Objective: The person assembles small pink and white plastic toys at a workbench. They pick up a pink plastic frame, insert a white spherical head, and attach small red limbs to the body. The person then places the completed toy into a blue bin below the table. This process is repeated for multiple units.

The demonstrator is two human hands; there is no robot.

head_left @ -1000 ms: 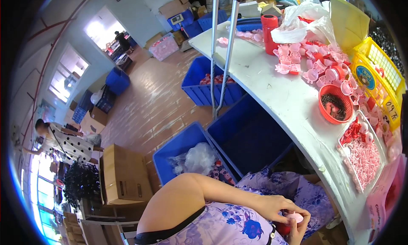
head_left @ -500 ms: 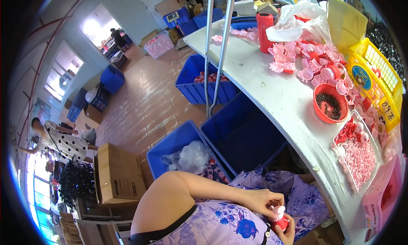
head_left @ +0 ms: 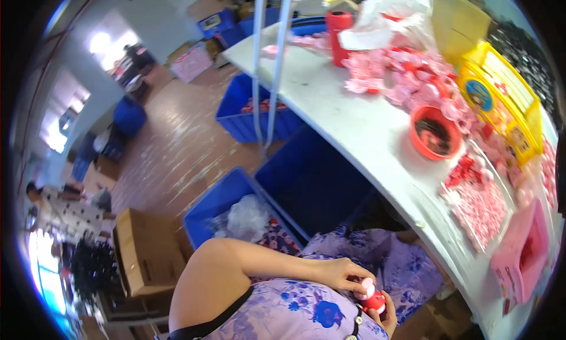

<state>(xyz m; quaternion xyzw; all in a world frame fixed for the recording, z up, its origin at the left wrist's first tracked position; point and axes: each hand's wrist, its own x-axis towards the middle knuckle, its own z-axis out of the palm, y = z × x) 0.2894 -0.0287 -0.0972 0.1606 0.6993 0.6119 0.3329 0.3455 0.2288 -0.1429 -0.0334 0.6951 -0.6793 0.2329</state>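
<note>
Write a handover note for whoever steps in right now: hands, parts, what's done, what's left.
Left hand: fingers pinched on the pale pink cap of a small red toy, held close over the lap.
Right hand: cupped under the same toy.
Parts: red bowl, pile of pink pieces and a tray of small pink bits on the white table.
Done: cap sits on the red piece.
Left: whether it is fully seated cannot be told; many pieces lie loose on the table.

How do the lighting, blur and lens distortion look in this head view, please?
Head view: the fisheye lens bends the white table edge into a curve, with a black rim at the corners; windows at the far left blow out to white glare; the hands, left hand and right hand, with the small red and pink piece, look soft near the lower edge; the red bowl shows fairly clearly.
</note>
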